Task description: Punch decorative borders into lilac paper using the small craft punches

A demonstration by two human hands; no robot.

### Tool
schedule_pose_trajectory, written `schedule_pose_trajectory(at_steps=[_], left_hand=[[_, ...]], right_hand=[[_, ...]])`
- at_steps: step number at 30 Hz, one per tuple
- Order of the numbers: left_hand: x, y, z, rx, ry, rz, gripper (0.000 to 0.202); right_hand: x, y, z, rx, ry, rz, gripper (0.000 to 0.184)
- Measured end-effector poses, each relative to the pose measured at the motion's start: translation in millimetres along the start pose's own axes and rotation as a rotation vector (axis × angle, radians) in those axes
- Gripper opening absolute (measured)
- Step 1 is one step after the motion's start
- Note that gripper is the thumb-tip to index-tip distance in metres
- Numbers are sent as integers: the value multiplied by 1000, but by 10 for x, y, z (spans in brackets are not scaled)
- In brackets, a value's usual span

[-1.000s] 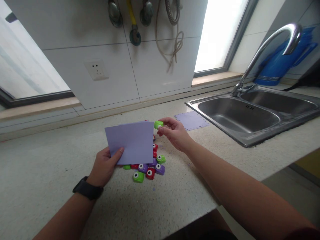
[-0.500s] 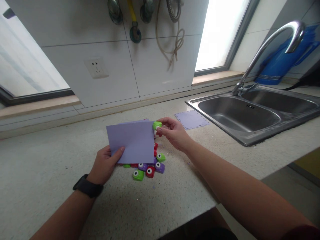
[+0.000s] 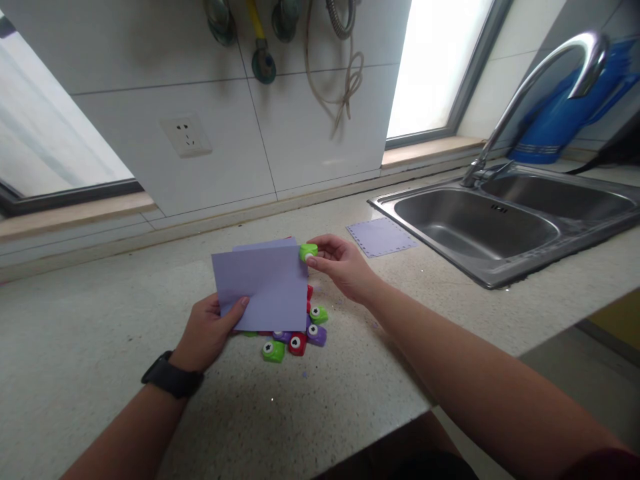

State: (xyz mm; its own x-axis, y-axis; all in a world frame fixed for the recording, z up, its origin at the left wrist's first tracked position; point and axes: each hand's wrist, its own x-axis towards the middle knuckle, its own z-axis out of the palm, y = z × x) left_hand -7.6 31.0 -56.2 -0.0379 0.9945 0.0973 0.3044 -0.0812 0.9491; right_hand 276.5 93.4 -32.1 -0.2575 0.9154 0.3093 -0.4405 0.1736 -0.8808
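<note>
My left hand (image 3: pixel 207 330) pinches the lower left corner of a lilac paper sheet (image 3: pixel 263 283), holding it up above the counter; a second sheet edge peeks out behind it. My right hand (image 3: pixel 340 263) is closed on a small green paper punch (image 3: pixel 308 252), which sits against the sheet's upper right corner. Under the paper lies a pile of small green, red and purple punches (image 3: pixel 295 337) on the speckled countertop (image 3: pixel 75 347).
Another lilac sheet with a punched border (image 3: pixel 381 237) lies flat beside the steel sink (image 3: pixel 500 233) at the right. A curved tap (image 3: pixel 540 80) rises over the sink. A wall socket (image 3: pixel 185 135) and hanging hoses are on the tiled wall behind.
The right hand has brought the green punch leftward until it meets the paper's upper right corner. The left hand keeps the sheet almost still.
</note>
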Motion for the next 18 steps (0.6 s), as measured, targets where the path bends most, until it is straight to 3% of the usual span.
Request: schedule_pose_trajectory(at_steps=[18], left_hand=[[6,6,2,55,0,38,53]], right_hand=[[-6,-14,0,-13,7,27,39]])
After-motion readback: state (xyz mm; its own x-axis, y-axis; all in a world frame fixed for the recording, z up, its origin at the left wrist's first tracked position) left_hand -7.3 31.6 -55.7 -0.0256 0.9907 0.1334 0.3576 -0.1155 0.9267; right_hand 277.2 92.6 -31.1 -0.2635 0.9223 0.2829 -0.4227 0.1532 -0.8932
